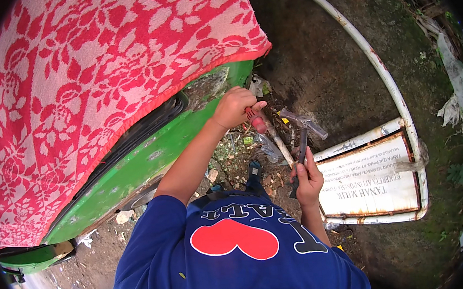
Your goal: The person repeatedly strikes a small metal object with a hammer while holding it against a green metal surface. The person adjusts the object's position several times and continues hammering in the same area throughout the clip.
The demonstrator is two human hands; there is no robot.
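Note:
My left hand [235, 107] is closed around a screwdriver [257, 121]; its red handle points out toward the hammer, and its shaft is hidden by the hand. That hand is at the corner of a green car body [129, 167], by a patch of scraped, flaking paint [207, 89]. In my right hand [308, 180] is a hammer [303, 143], gripped by its dark handle. The metal hammer head is raised beside the screwdriver handle, with a gap between them.
A red and pink floral blanket [125, 60] covers the car's upper part. To the right, a white sign board [373, 195] with rusty edges lies in a bent white pipe frame [369, 50]. Paint chips and plastic scraps litter the ground around my shoe [254, 171].

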